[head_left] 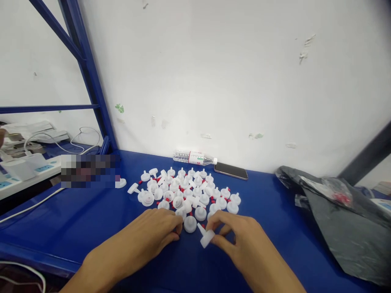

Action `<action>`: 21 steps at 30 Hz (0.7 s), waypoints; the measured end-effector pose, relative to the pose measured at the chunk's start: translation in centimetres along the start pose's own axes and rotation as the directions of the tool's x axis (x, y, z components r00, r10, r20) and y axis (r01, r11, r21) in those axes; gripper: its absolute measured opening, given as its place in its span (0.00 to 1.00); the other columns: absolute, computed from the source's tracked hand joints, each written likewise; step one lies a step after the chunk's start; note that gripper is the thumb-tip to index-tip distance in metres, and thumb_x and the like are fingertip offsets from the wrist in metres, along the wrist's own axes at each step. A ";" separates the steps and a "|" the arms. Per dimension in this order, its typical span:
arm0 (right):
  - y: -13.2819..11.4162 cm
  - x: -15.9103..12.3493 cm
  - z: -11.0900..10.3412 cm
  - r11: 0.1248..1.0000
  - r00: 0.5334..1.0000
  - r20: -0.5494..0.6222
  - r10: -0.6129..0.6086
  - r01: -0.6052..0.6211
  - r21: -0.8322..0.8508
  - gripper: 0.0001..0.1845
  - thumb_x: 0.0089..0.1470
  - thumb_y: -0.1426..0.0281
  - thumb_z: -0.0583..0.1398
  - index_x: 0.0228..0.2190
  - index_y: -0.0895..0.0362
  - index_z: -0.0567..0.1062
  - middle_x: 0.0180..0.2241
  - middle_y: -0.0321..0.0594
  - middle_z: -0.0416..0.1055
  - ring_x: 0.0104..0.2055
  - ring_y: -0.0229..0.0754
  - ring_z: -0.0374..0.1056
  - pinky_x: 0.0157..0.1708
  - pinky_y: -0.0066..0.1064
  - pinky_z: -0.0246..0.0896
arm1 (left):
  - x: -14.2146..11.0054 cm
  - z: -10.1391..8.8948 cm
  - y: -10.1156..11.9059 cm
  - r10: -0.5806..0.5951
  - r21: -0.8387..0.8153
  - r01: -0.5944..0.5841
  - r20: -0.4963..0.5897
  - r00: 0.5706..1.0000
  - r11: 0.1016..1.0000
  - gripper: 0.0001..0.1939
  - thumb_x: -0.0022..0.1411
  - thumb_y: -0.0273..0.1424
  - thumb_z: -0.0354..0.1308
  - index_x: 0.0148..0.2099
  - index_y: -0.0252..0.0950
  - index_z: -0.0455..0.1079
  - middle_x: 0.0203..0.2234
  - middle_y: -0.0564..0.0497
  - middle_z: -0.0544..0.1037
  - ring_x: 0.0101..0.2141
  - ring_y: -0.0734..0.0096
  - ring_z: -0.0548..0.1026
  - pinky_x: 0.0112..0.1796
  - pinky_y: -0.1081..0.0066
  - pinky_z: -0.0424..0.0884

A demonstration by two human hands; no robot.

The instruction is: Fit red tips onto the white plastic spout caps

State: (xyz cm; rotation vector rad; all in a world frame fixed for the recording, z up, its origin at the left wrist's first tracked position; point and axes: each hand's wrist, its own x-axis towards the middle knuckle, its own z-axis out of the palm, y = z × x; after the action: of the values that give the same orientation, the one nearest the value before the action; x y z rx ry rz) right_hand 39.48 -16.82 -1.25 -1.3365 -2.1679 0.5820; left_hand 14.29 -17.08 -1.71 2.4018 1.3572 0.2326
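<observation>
A wall [232,73] stood behind the blue table [100,219]. A dark bag [351,228] lay at right. A pile of white caps [190,224] occupied the middle. Left hand [160,228]: fingers curled at the pile's near edge; its grip could not be determined. Right hand [237,231]: thumb and fingers pinched one cap [207,238] before the pile. Beyond, a bottle [196,158] lay sideways, a phone [231,171] just beside it. Red bits [168,200] lay among the caps.

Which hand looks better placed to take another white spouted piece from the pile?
Probably the left hand: its fingers lie beside the pile, though whether they hold anything is unclear. The right hand pinches a white spouted piece.
</observation>
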 end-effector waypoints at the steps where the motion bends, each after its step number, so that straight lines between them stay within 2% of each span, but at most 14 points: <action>1: -0.1 0.0 -0.1 1.000 1.000 -0.001 -0.006 0.006 0.009 0.13 0.53 0.79 0.64 0.33 0.47 0.79 0.30 0.26 0.80 0.31 0.38 0.77 0.33 0.25 0.65 | 0.0 -0.2 0.0 0.013 -0.009 -0.013 -0.013 1.000 1.000 0.05 0.70 0.30 0.54 0.41 0.43 0.71 0.38 0.54 0.77 0.39 0.66 0.74 0.39 0.69 0.63; 5: -0.8 0.1 -0.6 0.997 1.000 0.007 -0.024 0.023 0.074 0.11 0.53 0.77 0.64 0.32 0.47 0.80 0.29 0.26 0.81 0.29 0.37 0.77 0.26 0.22 0.62 | 0.1 -1.7 0.8 0.018 -0.093 -0.029 -0.111 0.994 0.995 0.06 0.70 0.34 0.55 0.44 0.44 0.74 0.40 0.54 0.79 0.39 0.67 0.75 0.40 0.70 0.65; 8: -1.1 0.1 -0.9 0.986 0.999 0.005 -0.035 0.033 0.161 0.08 0.54 0.74 0.64 0.32 0.47 0.80 0.30 0.26 0.81 0.29 0.37 0.77 0.27 0.22 0.64 | 0.2 -2.9 1.9 -0.014 -0.191 -0.023 -0.192 0.981 0.981 0.08 0.70 0.37 0.57 0.43 0.45 0.78 0.35 0.55 0.82 0.35 0.69 0.77 0.39 0.71 0.68; 11: -1.0 -0.1 -1.0 0.972 0.998 0.000 -0.061 0.060 0.229 0.06 0.56 0.71 0.63 0.33 0.48 0.80 0.29 0.29 0.81 0.28 0.38 0.77 0.27 0.23 0.67 | 0.2 -3.5 2.9 -0.004 -0.270 -0.067 -0.255 0.967 0.960 0.07 0.68 0.38 0.61 0.43 0.45 0.80 0.35 0.56 0.83 0.33 0.72 0.77 0.38 0.73 0.69; 17: -1.3 -0.3 -1.0 0.954 0.990 -0.026 -0.137 0.139 0.266 0.09 0.55 0.73 0.63 0.33 0.46 0.82 0.27 0.25 0.81 0.26 0.34 0.77 0.26 0.17 0.66 | 0.1 -3.3 3.2 0.101 -0.384 -0.196 -0.253 0.962 0.902 0.07 0.65 0.36 0.64 0.43 0.46 0.82 0.35 0.54 0.83 0.34 0.72 0.78 0.35 0.74 0.70; 21: -1.6 0.0 -1.6 0.948 0.985 -0.029 -0.167 0.169 0.270 0.08 0.54 0.71 0.64 0.31 0.45 0.83 0.24 0.25 0.80 0.22 0.35 0.76 0.23 0.16 0.67 | -0.2 -3.4 3.5 0.109 -0.436 -0.228 -0.281 0.953 0.870 0.07 0.65 0.35 0.64 0.45 0.48 0.83 0.36 0.54 0.83 0.35 0.72 0.78 0.37 0.74 0.70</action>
State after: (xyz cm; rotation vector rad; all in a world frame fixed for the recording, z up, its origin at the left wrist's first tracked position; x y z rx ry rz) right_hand 39.41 -17.39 0.89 -0.9964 -2.0822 0.7739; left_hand 15.83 -18.07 2.80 2.1230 1.0288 0.8352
